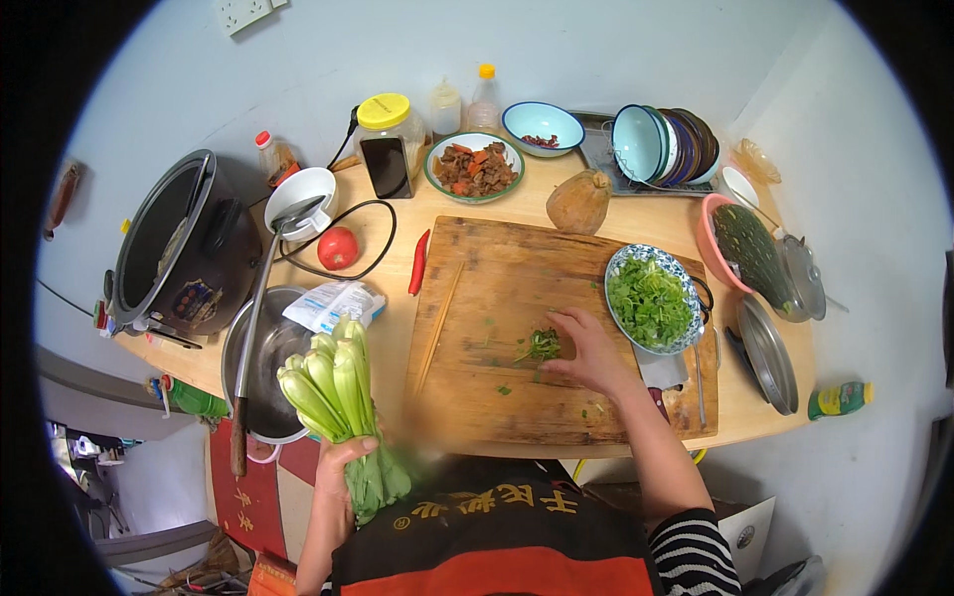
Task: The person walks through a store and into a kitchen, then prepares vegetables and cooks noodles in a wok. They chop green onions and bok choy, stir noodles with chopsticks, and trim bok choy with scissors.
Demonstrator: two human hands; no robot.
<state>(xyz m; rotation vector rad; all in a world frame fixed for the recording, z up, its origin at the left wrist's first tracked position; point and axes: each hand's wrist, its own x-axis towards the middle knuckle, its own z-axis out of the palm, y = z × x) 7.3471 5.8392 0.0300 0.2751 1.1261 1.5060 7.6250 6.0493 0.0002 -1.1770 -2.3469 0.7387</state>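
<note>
A bunch of leafy greens with pale thick stalks (335, 387) is gripped in my left hand (341, 469), stalk ends up, left of the wooden cutting board (492, 298). My right hand (585, 350) hovers over or rests on the board, fingers apart around a small heap of chopped green herb (544, 344); whether it touches the herb I cannot tell. A blue-patterned dish of chopped greens (650, 299) sits at the board's right side. Below it lies a knife, its blade (662, 368) partly hidden by the dish and its dark handle partly behind my forearm. Chopsticks (441, 328) lie on the board's left.
A steel basin (261, 365) with a long-handled ladle (250, 357) across it, a tomato (337, 248) and a red chili (419, 262) are left. Behind stand a bowl of cooked meat (474, 167), a squash (580, 201) and stacked bowls (663, 145). A pan lid (768, 354) lies right.
</note>
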